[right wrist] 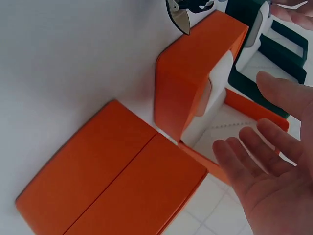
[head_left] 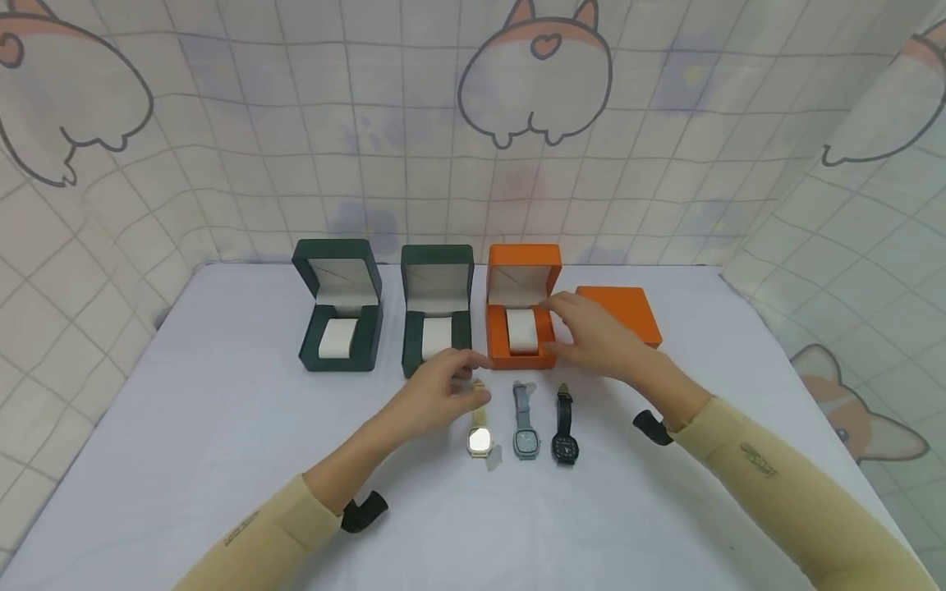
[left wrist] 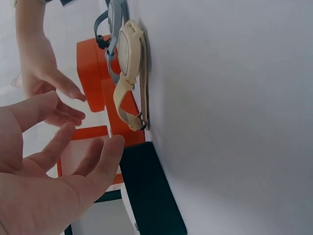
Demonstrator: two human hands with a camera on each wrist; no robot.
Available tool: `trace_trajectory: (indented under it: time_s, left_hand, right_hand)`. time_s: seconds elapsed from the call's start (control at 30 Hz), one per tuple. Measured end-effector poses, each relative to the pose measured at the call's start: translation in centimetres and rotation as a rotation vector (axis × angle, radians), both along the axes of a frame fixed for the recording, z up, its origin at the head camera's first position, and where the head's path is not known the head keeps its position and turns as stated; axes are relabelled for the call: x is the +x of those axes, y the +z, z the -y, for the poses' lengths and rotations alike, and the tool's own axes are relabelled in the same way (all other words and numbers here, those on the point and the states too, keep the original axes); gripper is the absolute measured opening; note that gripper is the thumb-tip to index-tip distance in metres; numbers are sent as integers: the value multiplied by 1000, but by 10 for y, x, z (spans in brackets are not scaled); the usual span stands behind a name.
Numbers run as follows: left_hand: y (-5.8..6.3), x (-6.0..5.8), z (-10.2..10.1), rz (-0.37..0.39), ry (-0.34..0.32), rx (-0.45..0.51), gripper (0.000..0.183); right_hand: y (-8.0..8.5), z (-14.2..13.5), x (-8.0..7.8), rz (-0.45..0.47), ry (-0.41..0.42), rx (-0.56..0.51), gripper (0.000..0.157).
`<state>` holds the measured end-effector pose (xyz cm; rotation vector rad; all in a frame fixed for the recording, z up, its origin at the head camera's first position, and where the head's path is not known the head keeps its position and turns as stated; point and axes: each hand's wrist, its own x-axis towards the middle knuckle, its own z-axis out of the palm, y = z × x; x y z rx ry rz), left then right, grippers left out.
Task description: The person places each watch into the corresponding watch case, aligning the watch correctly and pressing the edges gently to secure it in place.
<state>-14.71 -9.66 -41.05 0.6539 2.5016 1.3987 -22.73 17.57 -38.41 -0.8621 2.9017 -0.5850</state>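
Just off the front left corner of the open orange box (head_left: 516,287), the gold watch (head_left: 479,442) lies long axis toward the box, nearer the left hand (head_left: 436,396), whose parted fingers hold nothing, while the right hand (head_left: 597,336), fingers spread and empty, is at the box's right side, contact unclear.

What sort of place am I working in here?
Probably a staged tabletop workspace: a white-covered table with printed sheeting around three sides, and three watches laid out in front of a row of boxes.
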Motion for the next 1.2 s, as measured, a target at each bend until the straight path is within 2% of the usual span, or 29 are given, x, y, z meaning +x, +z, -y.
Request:
trace_trajectory:
  time_s: [0.3, 0.47, 0.7, 0.87, 1.2]
  left_hand:
    - [-11, 5, 3, 43, 47, -9, 47]
    - [-17, 9, 5, 93, 63, 27, 55]
    - [-17, 13, 6, 202, 68, 70, 62]
    - [-18, 14, 6, 249, 94, 73, 62]
    - [-19, 16, 7, 364, 119, 86, 66]
  right_hand:
    - [-6, 15, -11, 42, 1, 90, 55]
    - [-10, 20, -17, 57, 3, 115, 56]
    - [-13, 25, -25, 120, -1, 134, 59]
    - [-13, 27, -29, 114, 23, 139, 59]
    - [-15, 32, -32, 96, 4, 157, 64]
